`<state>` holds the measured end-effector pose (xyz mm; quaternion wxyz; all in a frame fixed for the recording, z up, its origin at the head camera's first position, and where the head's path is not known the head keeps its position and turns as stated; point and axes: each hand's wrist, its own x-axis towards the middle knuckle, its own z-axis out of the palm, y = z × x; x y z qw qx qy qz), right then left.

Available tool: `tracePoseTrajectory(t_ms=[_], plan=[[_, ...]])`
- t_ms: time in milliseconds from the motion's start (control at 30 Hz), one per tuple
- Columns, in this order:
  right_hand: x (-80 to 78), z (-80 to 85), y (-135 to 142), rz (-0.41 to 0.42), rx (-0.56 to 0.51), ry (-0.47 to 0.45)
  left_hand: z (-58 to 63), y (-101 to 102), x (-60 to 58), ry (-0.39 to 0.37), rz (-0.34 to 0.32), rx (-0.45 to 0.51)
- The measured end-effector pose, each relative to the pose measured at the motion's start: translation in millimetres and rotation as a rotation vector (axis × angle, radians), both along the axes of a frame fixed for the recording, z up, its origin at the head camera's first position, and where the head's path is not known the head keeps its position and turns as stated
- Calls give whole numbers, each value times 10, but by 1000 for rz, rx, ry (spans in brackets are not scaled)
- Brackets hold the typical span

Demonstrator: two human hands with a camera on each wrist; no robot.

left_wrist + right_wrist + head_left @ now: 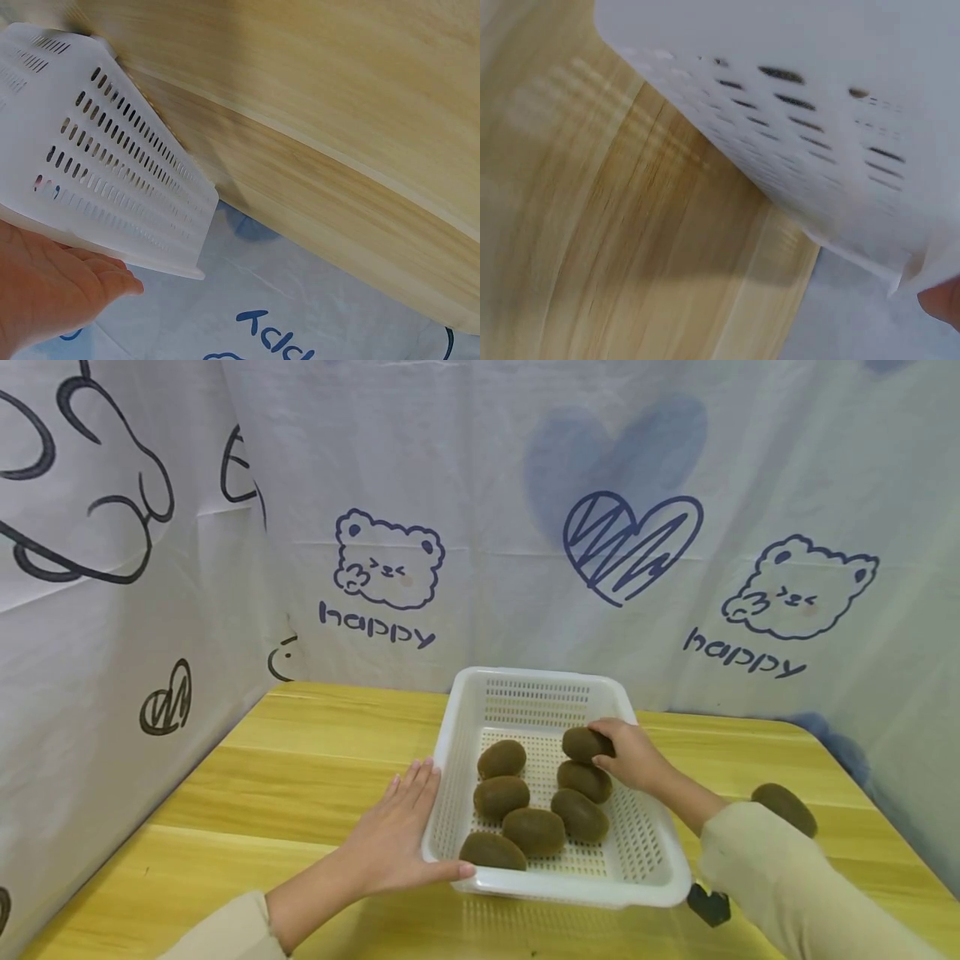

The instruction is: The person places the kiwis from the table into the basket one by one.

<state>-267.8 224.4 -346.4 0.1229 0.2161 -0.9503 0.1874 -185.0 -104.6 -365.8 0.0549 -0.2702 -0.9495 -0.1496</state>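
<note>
A white perforated plastic basket (551,887) stands on the wooden table with several brown kiwis inside, such as one kiwi (533,832) near its front. My right hand (633,756) reaches over the basket's right side and grips a kiwi (584,744) at the back right of the group. My left hand (393,831) rests against the basket's left rim, fingers straight along the side and thumb on the front corner. In the left wrist view, the left hand (56,289) lies along the rim of the basket (112,150). The right wrist view shows mostly the basket's outer wall (780,45).
One more kiwi (784,808) lies on the table (315,760) to the right, partly behind my right sleeve. A small dark object (708,906) sits by the basket's front right corner. A white cloth (495,527) with printed drawings hangs behind the table.
</note>
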Motion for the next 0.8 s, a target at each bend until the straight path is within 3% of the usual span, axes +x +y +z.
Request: tracePoseTrajectory(t_ms=[567,800], plan=[[169,90,209,-70,-111,102,10,4,-1,0,-2,6],[248,89,401,-135,-166,81,1,4,-2,-4,2,5]])
